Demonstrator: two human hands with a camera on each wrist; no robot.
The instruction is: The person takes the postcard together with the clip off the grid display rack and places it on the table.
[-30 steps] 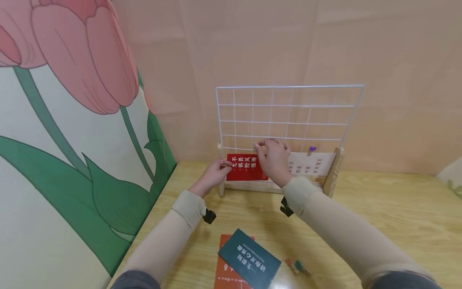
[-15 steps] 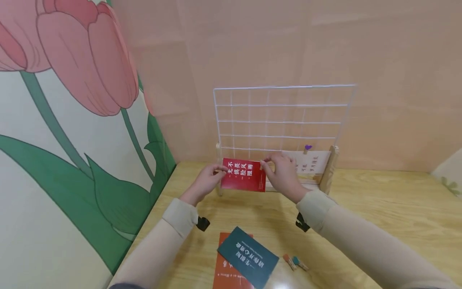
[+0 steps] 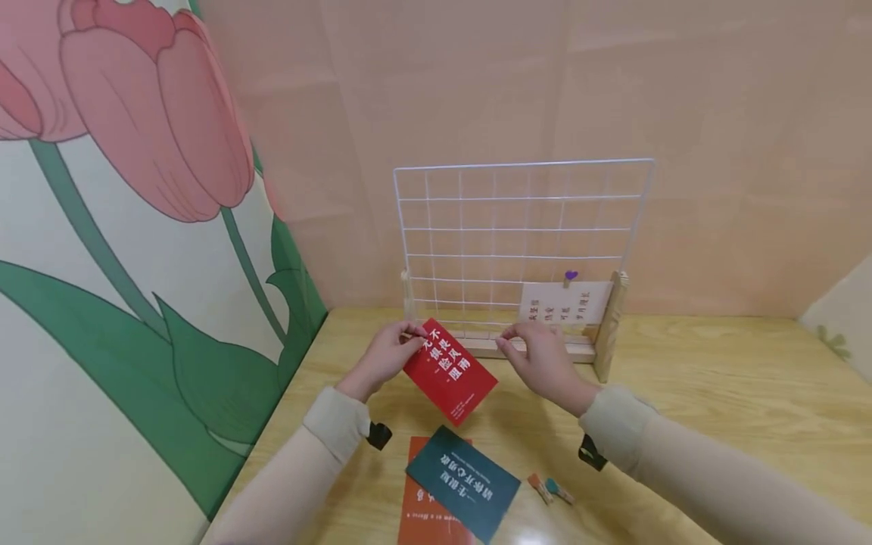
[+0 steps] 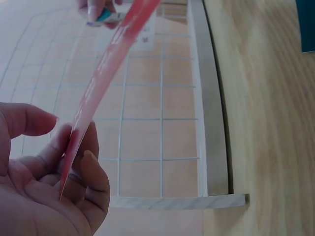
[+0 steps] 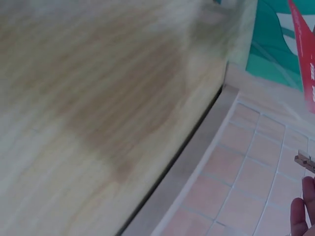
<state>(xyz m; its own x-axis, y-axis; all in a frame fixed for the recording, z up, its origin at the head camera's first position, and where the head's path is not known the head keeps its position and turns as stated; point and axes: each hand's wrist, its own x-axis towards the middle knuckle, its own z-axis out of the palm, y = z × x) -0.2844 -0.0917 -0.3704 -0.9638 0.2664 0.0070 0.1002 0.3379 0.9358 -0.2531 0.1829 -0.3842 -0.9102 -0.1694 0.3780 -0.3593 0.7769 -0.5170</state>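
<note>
My left hand (image 3: pixel 384 354) pinches one corner of a red card (image 3: pixel 453 376) with white characters, which hangs slanted in front of the wire grid rack (image 3: pixel 490 242). In the left wrist view the card (image 4: pixel 106 78) shows edge-on, running up from between the fingers. My right hand (image 3: pixel 548 363) is just right of the card, apart from it, and pinches a small wooden clothespin (image 5: pixel 306 160). The clothespin (image 4: pixel 104 15) shows a teal part in the left wrist view. A white card (image 3: pixel 567 304) hangs on the rack's lower right under a clip with a purple heart (image 3: pixel 571 275).
The rack stands on a wooden base (image 3: pixel 579 350) with side posts. Nearer on the table (image 3: pixel 708 393), a dark green card (image 3: pixel 466 481) overlaps an orange-red card (image 3: pixel 422 522). Two clothespins (image 3: pixel 541 488) lie to their right. A tulip-painted wall (image 3: pixel 88 303) bounds the left side.
The red card has come away from the rack toward me and now tilts down to the right. My right hand has let go of the card's right side and moved off it.
</note>
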